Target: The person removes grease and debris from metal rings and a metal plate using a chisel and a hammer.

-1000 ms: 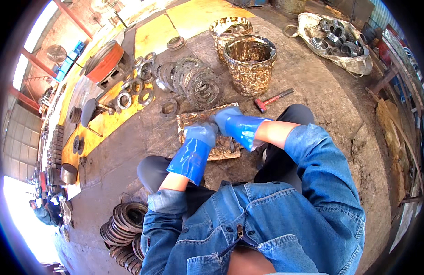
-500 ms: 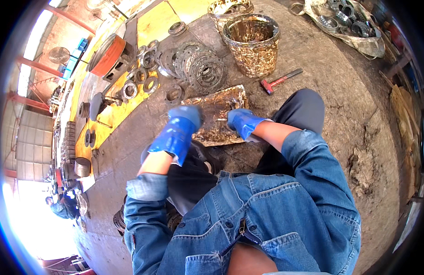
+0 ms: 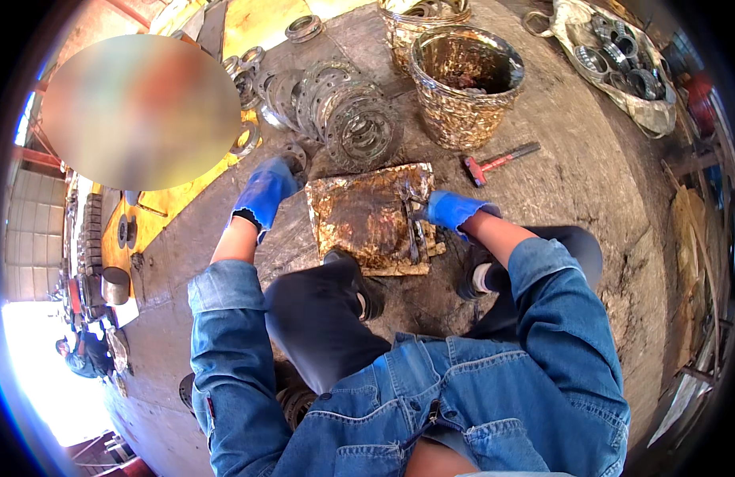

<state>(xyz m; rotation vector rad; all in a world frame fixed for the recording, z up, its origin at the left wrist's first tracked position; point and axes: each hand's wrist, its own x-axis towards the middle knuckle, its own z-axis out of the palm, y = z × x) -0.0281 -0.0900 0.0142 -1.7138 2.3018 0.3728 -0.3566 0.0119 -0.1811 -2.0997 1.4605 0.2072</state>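
Observation:
My left hand (image 3: 270,191), in a blue glove, reaches to the far left, its dark fingertips closed at the near edge of a flat metal ring (image 3: 297,153) on the floor. My right hand (image 3: 453,211), gloved the same way, is at the right edge of a grimy, paint-smeared board (image 3: 336,230) between my feet. Its fingers look drawn together; whatever is in them is hidden. Beside those fingers, thin dark tools (image 3: 416,238) lie on the board. Just beyond the board leans a row of greasy round metal flanges (image 3: 363,131).
A crusted bucket (image 3: 463,99) stands beyond the board, another bucket (image 3: 395,40) behind it. To their right are a red-headed hammer (image 3: 495,163) and a sack (image 3: 654,115) of metal rings. A metal cylinder (image 3: 115,285) stands at left. A blurred oval hides the upper left.
My left hand has left the board and moved out left to the metal ring. My right hand has shifted to the board's right edge, baring its surface. My knees are wider apart.

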